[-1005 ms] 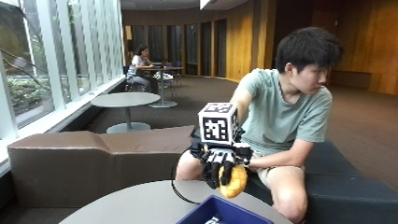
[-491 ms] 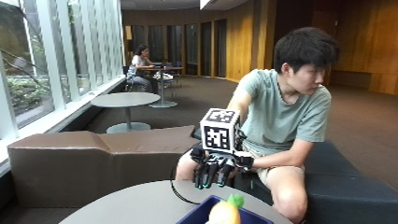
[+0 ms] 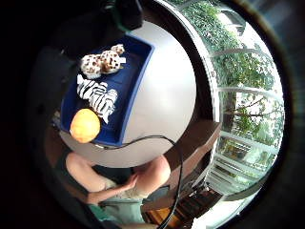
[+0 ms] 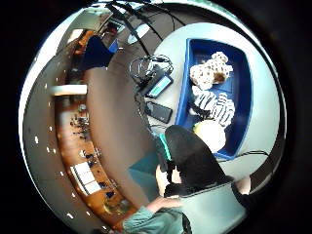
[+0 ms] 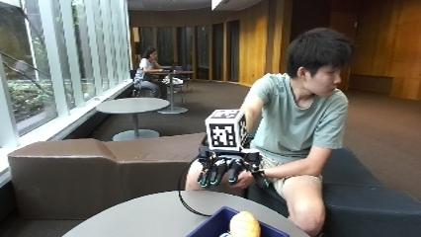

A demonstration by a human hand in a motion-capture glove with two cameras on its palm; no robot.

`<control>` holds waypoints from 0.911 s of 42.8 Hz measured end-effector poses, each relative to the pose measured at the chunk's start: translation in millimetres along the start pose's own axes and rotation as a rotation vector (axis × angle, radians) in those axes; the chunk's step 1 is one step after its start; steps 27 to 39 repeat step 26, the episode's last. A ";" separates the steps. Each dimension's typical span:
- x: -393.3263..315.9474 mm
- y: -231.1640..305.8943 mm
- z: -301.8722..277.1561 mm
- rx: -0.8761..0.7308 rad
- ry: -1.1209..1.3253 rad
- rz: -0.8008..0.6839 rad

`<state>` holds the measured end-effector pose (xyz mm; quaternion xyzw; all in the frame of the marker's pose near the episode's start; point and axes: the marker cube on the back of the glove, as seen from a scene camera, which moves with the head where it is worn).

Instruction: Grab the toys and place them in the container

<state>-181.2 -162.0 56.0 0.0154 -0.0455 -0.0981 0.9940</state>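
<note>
Right hand [image 5: 227, 170] hangs above tabletop [image 3: 164, 90], fingers [image 5: 215, 174] released, empty. Orange toy [image 3: 85, 125], zebra [image 3: 102, 98], spotted toy [image 3: 101, 62] in blue container [image 3: 138, 76]; soft, light, squeezable anywhere.

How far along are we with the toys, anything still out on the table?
Three toys lie in the blue container: the spotted plush, the zebra plush and the orange toy. The gloved right hand hangs open above the table, holding nothing. No toy shows on the visible tabletop; only a phone and cables lie beside the container. Looks finished.
</note>
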 end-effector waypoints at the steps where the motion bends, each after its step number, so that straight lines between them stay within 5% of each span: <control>1: 1.0 2.2 1.2 0.007 -0.006 -0.003; 39: 8.9 28.9 3.7 0.024 0.000 -0.010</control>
